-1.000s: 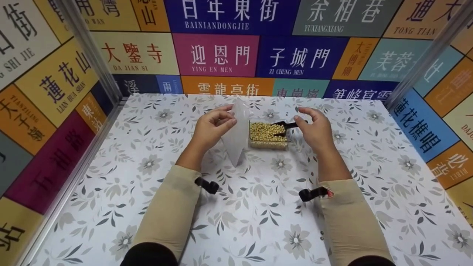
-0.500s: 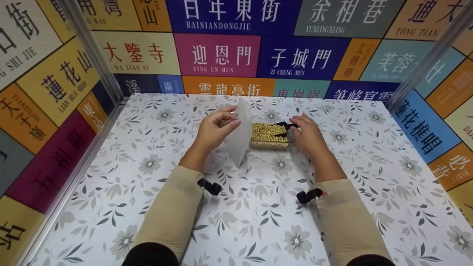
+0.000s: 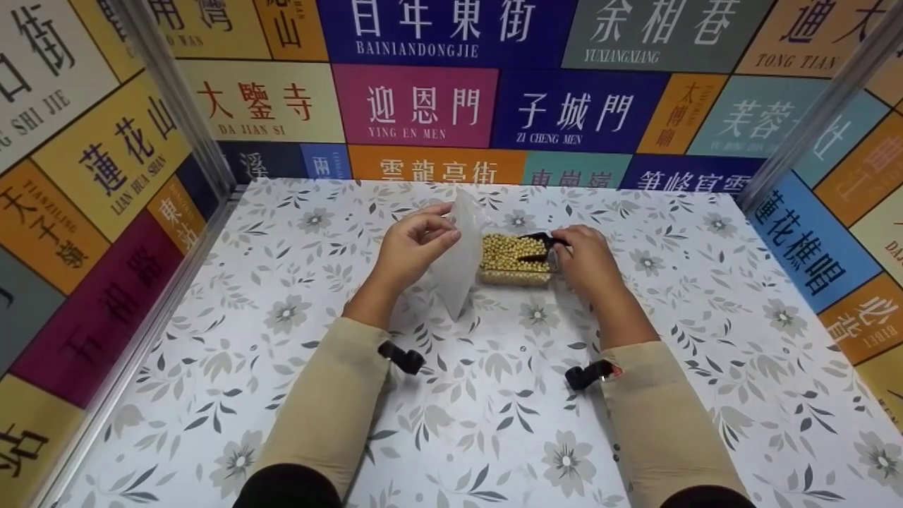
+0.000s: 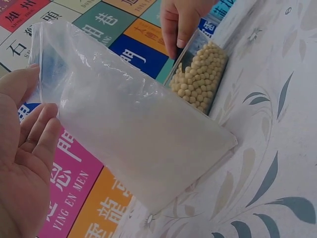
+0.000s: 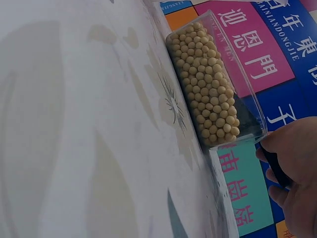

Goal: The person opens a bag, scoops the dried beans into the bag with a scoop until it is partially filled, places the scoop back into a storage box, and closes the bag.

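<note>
A translucent whitish plastic bag [image 3: 455, 261] stands upright on the table, and my left hand [image 3: 416, 240] pinches its upper edge. In the left wrist view the thumb and fingers [image 4: 42, 126] hold the bag [image 4: 133, 114] by its zip-like top strip. Just right of the bag sits a clear rectangular container [image 3: 518, 276] filled with round yellow beans [image 3: 509, 250]. My right hand [image 3: 585, 257] grips the handle of a black scoop [image 3: 542, 238], whose head lies among the beans. In the right wrist view the fingers curl round the black handle [image 5: 275, 166].
The table [image 3: 494, 409] has a white cloth with grey flowers and leaves. Colourful panels with Chinese characters [image 3: 416, 106] wall it at the back and both sides. Metal posts [image 3: 187, 106] stand at the corners.
My right hand has come in leftward and down from beside the container and taken hold of the scoop handle. The scoop head has shifted slightly in the beans. My left hand keeps the bag.
</note>
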### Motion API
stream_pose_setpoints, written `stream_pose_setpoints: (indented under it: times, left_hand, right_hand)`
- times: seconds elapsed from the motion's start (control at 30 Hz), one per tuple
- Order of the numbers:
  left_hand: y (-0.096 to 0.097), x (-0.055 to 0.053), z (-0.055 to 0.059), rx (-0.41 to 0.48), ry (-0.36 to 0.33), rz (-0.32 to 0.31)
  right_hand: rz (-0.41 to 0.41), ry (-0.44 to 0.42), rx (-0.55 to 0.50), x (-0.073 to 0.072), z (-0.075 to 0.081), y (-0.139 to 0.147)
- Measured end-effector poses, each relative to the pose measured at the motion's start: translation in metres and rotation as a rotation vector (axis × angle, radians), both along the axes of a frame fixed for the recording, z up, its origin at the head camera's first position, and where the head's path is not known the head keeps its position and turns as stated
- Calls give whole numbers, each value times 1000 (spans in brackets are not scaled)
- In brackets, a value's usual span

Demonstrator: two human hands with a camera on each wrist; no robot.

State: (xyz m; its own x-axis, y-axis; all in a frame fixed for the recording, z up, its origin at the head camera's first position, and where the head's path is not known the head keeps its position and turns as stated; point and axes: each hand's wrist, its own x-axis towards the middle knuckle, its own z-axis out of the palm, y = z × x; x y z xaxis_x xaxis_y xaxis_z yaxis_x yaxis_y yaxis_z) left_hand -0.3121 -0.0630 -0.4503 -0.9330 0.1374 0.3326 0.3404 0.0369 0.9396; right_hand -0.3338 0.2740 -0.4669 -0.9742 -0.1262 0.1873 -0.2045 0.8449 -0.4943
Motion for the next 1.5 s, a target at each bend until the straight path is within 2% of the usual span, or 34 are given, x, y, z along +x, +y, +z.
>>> stream_pose_setpoints:
  times: [0.33, 0.67, 0.93, 1.27, 1.5]
  left_hand:
    - [2, 0, -2, 10, 4, 2]
    - [4, -1, -2, 37, 37, -17]
    - [3, 0, -1, 42, 12, 4]
    - [2, -1, -2, 32, 26, 12]
    - [1, 0, -1, -2, 4, 23]
  right_hand:
    - [-7, -19, -8, 1, -1, -2]
    - [-1, -89, -48, 2, -2, 2]
    - [20, -114, -178, 1, -4, 9]
    - [-10, -213, -360, 3, 3, 10]
    - [-25, -244, -546, 7, 9, 9]
